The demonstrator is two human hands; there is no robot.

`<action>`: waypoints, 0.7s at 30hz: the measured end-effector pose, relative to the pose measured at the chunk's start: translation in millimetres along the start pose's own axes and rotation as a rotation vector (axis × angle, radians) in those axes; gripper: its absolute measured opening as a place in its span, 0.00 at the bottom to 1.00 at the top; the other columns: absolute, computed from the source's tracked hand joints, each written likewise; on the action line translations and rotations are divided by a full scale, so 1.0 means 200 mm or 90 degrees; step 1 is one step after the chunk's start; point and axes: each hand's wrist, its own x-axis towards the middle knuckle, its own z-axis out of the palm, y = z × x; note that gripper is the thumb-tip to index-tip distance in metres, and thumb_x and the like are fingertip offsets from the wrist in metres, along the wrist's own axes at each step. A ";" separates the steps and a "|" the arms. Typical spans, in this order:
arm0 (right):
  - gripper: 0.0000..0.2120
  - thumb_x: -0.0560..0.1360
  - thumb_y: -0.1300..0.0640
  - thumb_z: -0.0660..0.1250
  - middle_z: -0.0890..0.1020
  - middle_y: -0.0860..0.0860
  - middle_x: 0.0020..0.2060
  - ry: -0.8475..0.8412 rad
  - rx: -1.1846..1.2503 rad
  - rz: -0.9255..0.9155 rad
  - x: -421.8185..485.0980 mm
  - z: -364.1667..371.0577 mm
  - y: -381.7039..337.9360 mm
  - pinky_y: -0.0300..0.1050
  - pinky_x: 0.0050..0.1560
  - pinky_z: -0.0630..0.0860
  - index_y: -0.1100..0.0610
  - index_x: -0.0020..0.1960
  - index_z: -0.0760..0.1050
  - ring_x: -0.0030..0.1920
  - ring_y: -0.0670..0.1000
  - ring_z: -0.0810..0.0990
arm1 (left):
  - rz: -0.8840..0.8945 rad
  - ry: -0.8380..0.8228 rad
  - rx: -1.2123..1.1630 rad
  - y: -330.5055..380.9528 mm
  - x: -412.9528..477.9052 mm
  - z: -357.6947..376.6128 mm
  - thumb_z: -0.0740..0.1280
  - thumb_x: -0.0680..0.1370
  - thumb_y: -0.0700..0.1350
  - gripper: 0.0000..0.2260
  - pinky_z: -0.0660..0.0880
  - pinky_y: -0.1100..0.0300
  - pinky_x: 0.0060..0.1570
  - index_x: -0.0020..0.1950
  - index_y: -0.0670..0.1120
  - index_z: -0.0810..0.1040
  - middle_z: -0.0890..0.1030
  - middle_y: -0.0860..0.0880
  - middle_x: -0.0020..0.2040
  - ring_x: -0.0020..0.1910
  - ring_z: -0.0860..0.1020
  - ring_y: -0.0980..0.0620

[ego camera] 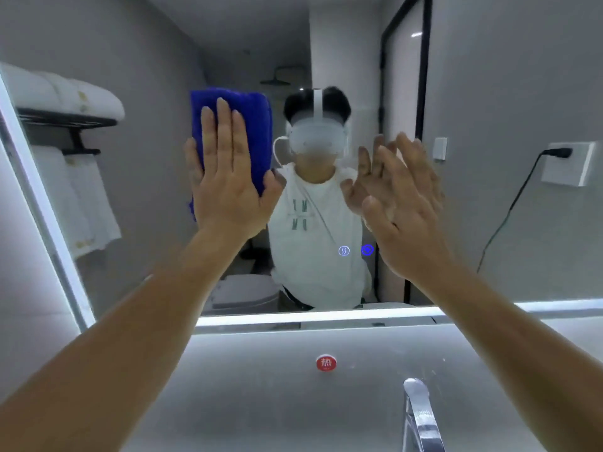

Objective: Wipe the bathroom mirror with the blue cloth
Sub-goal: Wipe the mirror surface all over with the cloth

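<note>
A person faces a bathroom mirror, seen from their own head camera. The left hand lies flat with fingers together and straight, palm pressing a blue cloth against the glass; this grip is a flat press, not a closed fist. The cloth is folded into a tall rectangle, its long axis upright, showing above and to the right of the fingers. It sits in the upper left-middle of the mirror. The right hand is empty, fingers spread apart, held up at or just before the glass; whether it touches is unclear. The left hand clearly does the wiping. Open glass lies to the right and below the cloth. The lit mirror edge stands near on the left, the lower edge well below. A tap rises from the table beneath.
</note>
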 end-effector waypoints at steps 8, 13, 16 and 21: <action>0.26 0.78 0.53 0.58 0.63 0.56 0.76 -0.038 -0.002 0.037 -0.19 0.02 0.06 0.63 0.73 0.59 0.59 0.74 0.66 0.76 0.59 0.59 | 0.125 -0.069 -0.054 0.05 -0.85 0.11 0.55 0.81 0.54 0.31 0.53 0.39 0.75 0.80 0.42 0.51 0.51 0.45 0.81 0.79 0.53 0.42; 0.29 0.76 0.54 0.59 0.57 0.51 0.78 -0.098 0.012 0.025 -0.26 0.10 0.02 0.56 0.75 0.54 0.54 0.76 0.62 0.79 0.52 0.51 | 0.240 -0.103 -0.046 0.05 -1.13 0.11 0.60 0.76 0.49 0.35 0.53 0.41 0.75 0.80 0.43 0.52 0.50 0.46 0.81 0.79 0.53 0.44; 0.29 0.77 0.51 0.55 0.56 0.52 0.79 -0.120 -0.006 -0.022 -0.28 0.17 -0.05 0.64 0.74 0.55 0.55 0.77 0.59 0.79 0.52 0.49 | 0.354 -0.116 -0.043 -0.04 -1.13 0.10 0.62 0.74 0.50 0.36 0.54 0.42 0.75 0.80 0.43 0.54 0.53 0.47 0.81 0.79 0.56 0.46; 0.31 0.76 0.51 0.54 0.54 0.53 0.79 -0.130 0.001 -0.040 -0.28 0.24 -0.15 0.64 0.75 0.54 0.55 0.78 0.55 0.79 0.51 0.47 | 0.536 -0.162 -0.066 -0.34 -0.91 0.06 0.57 0.77 0.50 0.33 0.48 0.45 0.77 0.80 0.45 0.53 0.54 0.48 0.81 0.79 0.53 0.47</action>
